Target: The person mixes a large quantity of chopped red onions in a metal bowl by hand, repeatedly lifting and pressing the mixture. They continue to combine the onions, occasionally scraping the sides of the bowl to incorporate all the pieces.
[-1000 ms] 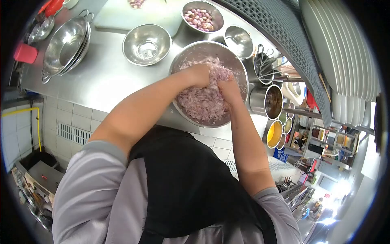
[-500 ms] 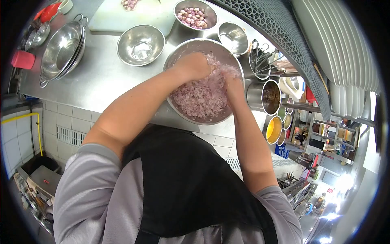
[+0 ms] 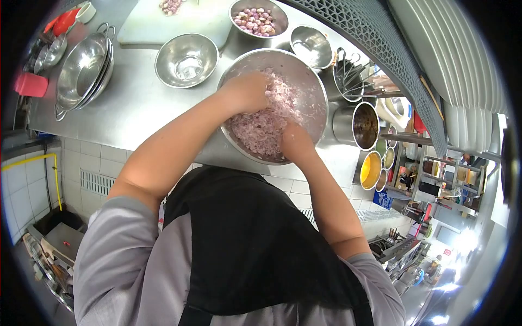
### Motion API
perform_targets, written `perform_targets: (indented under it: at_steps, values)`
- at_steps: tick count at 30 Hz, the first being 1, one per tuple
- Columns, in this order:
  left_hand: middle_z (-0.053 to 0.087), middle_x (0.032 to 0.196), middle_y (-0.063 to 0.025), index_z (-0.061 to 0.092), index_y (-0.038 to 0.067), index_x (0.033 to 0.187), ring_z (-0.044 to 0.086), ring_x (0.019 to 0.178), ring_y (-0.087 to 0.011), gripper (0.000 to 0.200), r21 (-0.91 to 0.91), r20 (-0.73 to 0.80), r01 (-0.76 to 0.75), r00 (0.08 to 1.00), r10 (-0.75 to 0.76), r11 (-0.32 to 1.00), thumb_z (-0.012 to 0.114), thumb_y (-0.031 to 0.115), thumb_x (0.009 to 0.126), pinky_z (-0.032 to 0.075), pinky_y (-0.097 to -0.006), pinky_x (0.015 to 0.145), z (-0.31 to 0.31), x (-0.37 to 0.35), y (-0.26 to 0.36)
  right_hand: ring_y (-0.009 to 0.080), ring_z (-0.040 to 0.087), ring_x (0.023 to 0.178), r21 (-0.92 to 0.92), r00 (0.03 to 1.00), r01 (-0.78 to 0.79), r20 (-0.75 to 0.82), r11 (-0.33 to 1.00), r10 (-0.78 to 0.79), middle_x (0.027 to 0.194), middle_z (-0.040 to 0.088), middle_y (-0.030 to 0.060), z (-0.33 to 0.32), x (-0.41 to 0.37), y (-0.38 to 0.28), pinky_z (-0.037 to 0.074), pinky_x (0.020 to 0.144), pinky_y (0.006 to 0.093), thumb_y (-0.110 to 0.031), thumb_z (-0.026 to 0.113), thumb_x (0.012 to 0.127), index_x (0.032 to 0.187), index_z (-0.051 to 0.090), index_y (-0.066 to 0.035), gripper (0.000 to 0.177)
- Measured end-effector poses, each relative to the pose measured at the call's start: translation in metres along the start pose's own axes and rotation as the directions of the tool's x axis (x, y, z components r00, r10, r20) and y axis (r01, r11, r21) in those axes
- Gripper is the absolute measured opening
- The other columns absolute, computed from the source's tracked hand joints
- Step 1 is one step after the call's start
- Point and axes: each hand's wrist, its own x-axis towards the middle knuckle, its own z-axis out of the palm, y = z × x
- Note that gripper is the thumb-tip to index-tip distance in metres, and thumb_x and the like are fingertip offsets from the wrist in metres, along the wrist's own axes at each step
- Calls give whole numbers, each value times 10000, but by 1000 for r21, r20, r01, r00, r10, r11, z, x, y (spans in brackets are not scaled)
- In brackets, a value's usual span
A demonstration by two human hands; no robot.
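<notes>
A large metal bowl (image 3: 315, 92) on the steel counter holds a heap of thinly sliced, pale pink shallots (image 3: 258, 133). My left hand (image 3: 249, 92) is inside the bowl at the upper left of the heap, with its fingers curled down into the slices and largely hidden. At the lower right of the heap, my right hand (image 3: 296, 142) presses into the shallots, its fingertips buried among them. Some slices cling to the bowl's inner wall.
Behind stand an empty metal bowl (image 3: 186, 61), a bowl of whole shallots (image 3: 260, 22), a smaller bowl (image 3: 310, 47) and a cutting board (image 3: 157, 24). Stacked colanders (image 3: 81, 70) lie left. Pots (image 3: 363, 126) and a utensil container (image 3: 348, 79) stand right, below stacked plates (image 3: 451, 60).
My right hand has moved down and left, toward the near side of the bowl. My left hand has shifted slightly left. The shallots between them have been moved about.
</notes>
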Motion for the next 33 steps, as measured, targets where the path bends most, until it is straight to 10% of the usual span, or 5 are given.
perform_targets:
  at_steps: [5, 10, 17, 26, 33]
  values:
    - [626, 1016, -204, 638, 49, 1045, 587, 985, -359, 294, -171, -83, -156, 986, 144, 973, 618, 161, 774, 453, -425, 868, 23, -11, -4, 384, 606, 881, 230, 944, 122, -329, 966, -41, 981, 615, 251, 2, -7, 13, 485, 804, 432, -89, 533, 788, 1091, 624, -18, 324]
    - [635, 956, -208, 628, 20, 1005, 601, 920, -363, 250, -260, -110, -238, 970, 216, 936, 604, 95, 768, 464, -413, 835, 48, -14, 3, 240, 614, 737, 836, 959, -85, -79, 543, 272, 808, 626, 173, -16, 1, 5, 488, 665, 353, -167, 555, 858, 1100, 598, 8, 301]
    - [636, 896, -189, 610, 4, 942, 614, 850, -330, 219, -297, -330, -286, 926, 183, 911, 637, 120, 758, 476, -386, 768, 18, 9, 2, 88, 515, 557, 999, 943, -34, 38, -18, 332, 680, 571, 46, -46, 28, -11, 379, 474, 255, -149, 549, 868, 956, 571, -8, 167]
    - [639, 893, -200, 627, 6, 919, 615, 854, -343, 198, -204, -208, -131, 974, 88, 970, 600, 85, 739, 476, -397, 775, -9, 13, 11, 86, 543, 645, 916, 913, -131, -38, 379, 407, 721, 583, 47, -53, 42, -19, 413, 502, 237, -70, 578, 794, 923, 561, -7, 145]
    - [635, 914, -240, 631, 2, 930, 612, 900, -378, 214, -137, -194, -113, 977, 86, 984, 559, 73, 742, 466, -432, 814, 8, 6, 14, 412, 594, 924, 523, 880, -153, -314, 839, 356, 930, 616, 279, -39, 42, -20, 468, 825, 454, -242, 591, 781, 1012, 612, 39, 364]
